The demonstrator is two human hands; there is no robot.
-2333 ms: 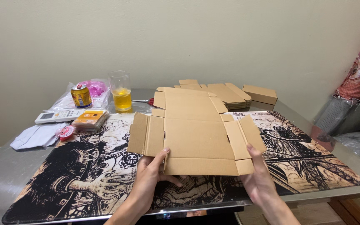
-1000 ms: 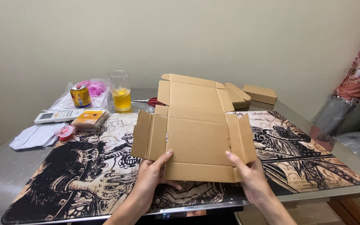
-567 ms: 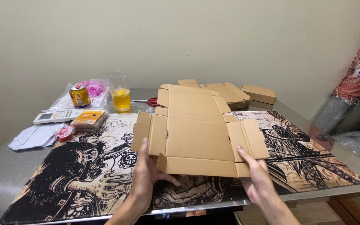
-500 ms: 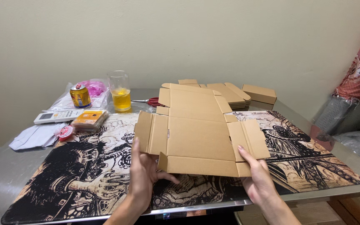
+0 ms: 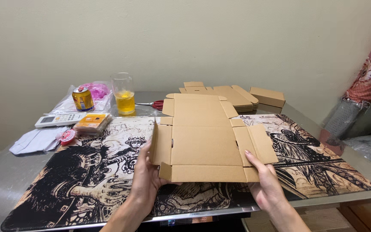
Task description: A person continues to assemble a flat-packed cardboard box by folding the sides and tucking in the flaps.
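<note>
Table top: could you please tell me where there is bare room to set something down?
Free patches: the printed mat left of the left hand, and the mat's right end past the flat cardboard box. Crowded: the back left corner, with can, glass and remote; cardboard stack behind.

Flat brown cardboard box blank at frame centre; more flat blanks and a folded brown box behind; yellow can, orange packet and white remote's small screen upper left
</note>
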